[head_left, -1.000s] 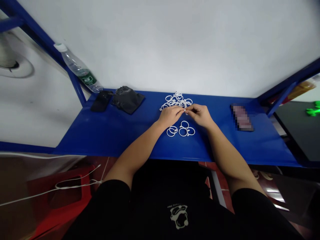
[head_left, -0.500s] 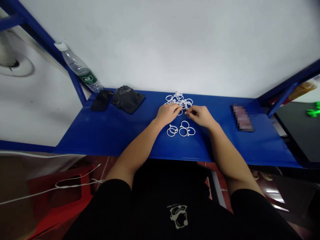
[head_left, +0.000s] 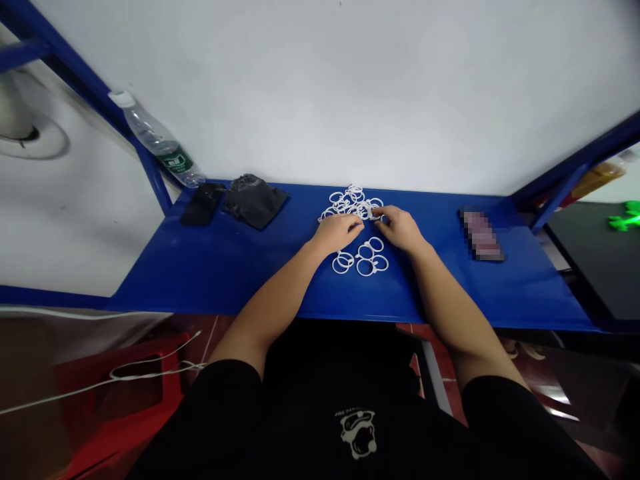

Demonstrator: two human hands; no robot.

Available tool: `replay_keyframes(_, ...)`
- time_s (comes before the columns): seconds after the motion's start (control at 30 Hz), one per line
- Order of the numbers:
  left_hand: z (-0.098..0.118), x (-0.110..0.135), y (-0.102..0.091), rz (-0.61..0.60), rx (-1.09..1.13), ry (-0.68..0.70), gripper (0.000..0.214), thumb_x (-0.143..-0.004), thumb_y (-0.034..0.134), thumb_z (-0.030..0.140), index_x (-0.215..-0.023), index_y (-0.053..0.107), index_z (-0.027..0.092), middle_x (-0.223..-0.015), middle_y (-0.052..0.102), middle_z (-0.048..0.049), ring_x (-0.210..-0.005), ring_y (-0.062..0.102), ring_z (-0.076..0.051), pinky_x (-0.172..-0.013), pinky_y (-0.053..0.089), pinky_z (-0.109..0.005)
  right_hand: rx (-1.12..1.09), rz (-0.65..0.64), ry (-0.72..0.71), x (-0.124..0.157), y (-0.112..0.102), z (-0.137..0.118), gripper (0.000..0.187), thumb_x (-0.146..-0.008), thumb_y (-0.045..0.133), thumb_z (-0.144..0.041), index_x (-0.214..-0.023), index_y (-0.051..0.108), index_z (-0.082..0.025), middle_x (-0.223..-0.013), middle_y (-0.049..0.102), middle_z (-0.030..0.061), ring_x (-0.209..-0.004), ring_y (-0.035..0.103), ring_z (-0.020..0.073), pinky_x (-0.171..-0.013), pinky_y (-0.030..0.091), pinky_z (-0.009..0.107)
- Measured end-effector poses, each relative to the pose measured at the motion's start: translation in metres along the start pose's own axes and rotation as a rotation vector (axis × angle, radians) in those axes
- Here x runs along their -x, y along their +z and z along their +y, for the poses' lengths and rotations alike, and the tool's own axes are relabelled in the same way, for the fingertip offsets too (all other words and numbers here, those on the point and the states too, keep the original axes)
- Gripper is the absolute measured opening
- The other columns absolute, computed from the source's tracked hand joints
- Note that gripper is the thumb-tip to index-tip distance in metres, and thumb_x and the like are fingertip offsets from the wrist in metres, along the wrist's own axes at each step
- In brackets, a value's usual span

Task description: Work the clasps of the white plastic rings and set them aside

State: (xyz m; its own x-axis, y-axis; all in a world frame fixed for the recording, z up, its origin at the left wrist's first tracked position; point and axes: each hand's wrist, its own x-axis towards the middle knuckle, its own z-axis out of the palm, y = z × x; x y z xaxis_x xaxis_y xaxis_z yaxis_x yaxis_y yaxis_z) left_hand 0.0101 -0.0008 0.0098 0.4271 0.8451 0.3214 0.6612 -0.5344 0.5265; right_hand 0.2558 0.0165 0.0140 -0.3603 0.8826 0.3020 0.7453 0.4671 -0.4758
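Note:
A pile of white plastic rings (head_left: 361,213), each with a small tab, lies on the blue table toward the wall. At the pile's near edge is my left hand (head_left: 336,233), its fingers curved and slightly parted from the thumb, with nothing visible between them. My right hand (head_left: 400,228) reaches the pile's right side. Its fingertips touch the rings there, thumb and forefinger apart, with a ring's edge showing between them. Closer to me, two overlapping white rings (head_left: 342,273) lie beside a cluster of several white rings (head_left: 365,275).
On the blue table (head_left: 240,273), a dark pouch (head_left: 255,202) and a black flat item (head_left: 201,204) lie at the left. A plastic bottle (head_left: 160,140) leans at the back left corner. A blurred-out phone-shaped object (head_left: 481,235) lies at the right. A red stool (head_left: 135,400) stands below.
One more ring now lies in the near right cluster. My right hand has moved slightly up against the pile; my left hand has drawn a little toward me.

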Motion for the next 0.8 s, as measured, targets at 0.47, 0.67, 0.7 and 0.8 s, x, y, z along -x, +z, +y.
replay_keyframes(0.47,0.004,-0.001,-0.001,0.039,-0.013,-0.068,0.02,-0.104,0.072,0.03,-0.122,0.08,0.026,-0.116,0.083,-0.0067,-0.107,0.077,-0.026,-0.092,0.061,-0.04,-0.151,0.108,-0.13,-0.001,0.005,-0.019,0.023,-0.102,0.063,-0.03,-0.112,0.082,-0.023,-0.107,0.083,0.0111,-0.091,0.074,0.0255,-0.086,0.059,0.04)
replay_keyframes(0.67,0.005,0.002,0.0,0.027,-0.057,0.047,0.023,-0.113,0.059,0.032,-0.115,0.081,0.025,-0.112,0.083,-0.0065,-0.101,0.078,-0.023,-0.087,0.061,-0.038,-0.249,0.054,-0.102,0.003,0.002,-0.031,0.02,-0.102,0.068,-0.038,-0.104,0.083,-0.025,-0.102,0.084,0.0075,-0.087,0.074,0.0238,-0.082,0.058,0.039)
replay_keyframes(0.7,0.004,0.003,0.0,0.02,-0.064,0.065,0.025,-0.113,0.057,0.032,-0.115,0.081,0.024,-0.112,0.083,-0.0067,-0.101,0.078,-0.023,-0.087,0.061,-0.037,-0.269,0.045,-0.101,0.003,0.002,-0.03,0.02,-0.101,0.069,-0.04,-0.102,0.083,-0.025,-0.1,0.085,0.0072,-0.087,0.075,0.024,-0.082,0.058,0.039)
replay_keyframes(0.8,0.002,0.003,0.0,0.004,-0.076,0.115,0.028,-0.114,0.053,0.031,-0.114,0.08,0.023,-0.113,0.083,-0.0074,-0.103,0.078,-0.022,-0.089,0.06,-0.037,-0.324,0.008,-0.104,0.004,-0.002,-0.028,0.022,-0.099,0.071,-0.043,-0.097,0.082,-0.024,-0.093,0.084,0.0063,-0.082,0.074,0.023,-0.077,0.057,0.037)
